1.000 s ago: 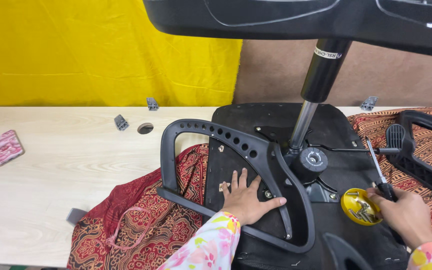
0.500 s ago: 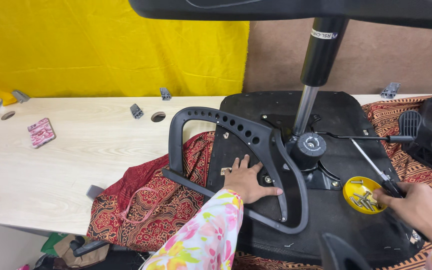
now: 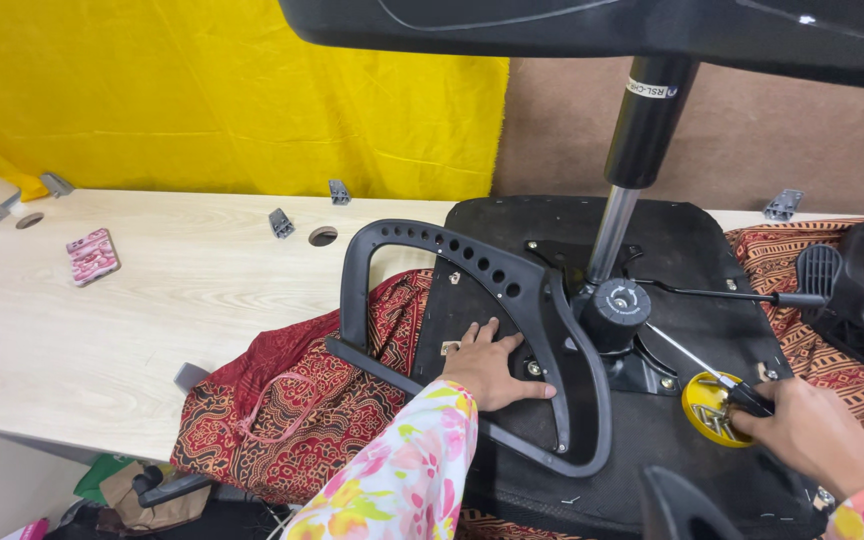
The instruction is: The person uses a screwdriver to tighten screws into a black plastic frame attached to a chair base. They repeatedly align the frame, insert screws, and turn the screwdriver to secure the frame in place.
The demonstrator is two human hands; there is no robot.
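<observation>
The left hand (image 3: 492, 365) lies flat and open on the chair seat (image 3: 672, 250) by the armrest (image 3: 512, 285), while the right hand (image 3: 812, 435) picks screws from the yellow dish (image 3: 700, 400), its fingers closed on some, so fixing the armrest looks underway.

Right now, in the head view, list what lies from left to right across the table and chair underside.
Pink case → round table hole → black armrest → left hand → chair column → yellow dish → right hand.
</observation>
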